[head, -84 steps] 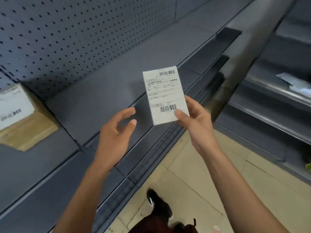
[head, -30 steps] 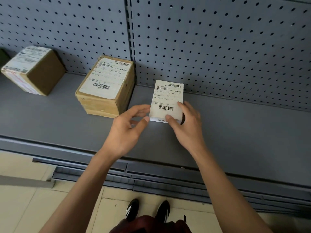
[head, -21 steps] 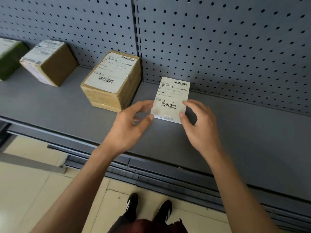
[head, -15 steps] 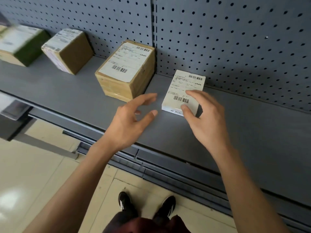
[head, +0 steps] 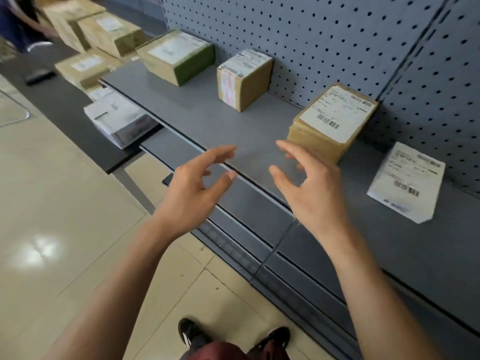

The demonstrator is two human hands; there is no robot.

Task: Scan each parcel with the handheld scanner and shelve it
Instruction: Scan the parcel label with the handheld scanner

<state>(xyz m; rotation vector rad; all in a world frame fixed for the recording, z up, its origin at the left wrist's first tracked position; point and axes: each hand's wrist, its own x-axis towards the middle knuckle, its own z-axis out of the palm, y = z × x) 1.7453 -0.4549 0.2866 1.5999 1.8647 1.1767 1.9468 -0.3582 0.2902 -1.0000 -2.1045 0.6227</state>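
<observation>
The small white parcel (head: 406, 181) with barcode labels lies flat on the grey shelf (head: 233, 126) at the right, against the pegboard. My left hand (head: 193, 188) and my right hand (head: 309, 183) hover empty over the shelf's front edge, fingers loosely spread, well left of that parcel. A brown box (head: 330, 123) with a white label stands just beyond my right hand. Further left on the shelf stand a small taped cube box (head: 242, 77) and a green-sided box (head: 176, 57). No scanner is visible.
A stack of several brown parcels (head: 91, 35) sits on a dark table (head: 72, 105) at the far left, with a white plastic-wrapped parcel (head: 119, 120) near its edge. Someone in dark blue (head: 18, 24) stands at the top left. Beige floor tiles lie below.
Both hands let go of the white parcel, which stays on the shelf. The hands pulled back and left, and the view swung left, bringing the table's parcels into sight.
</observation>
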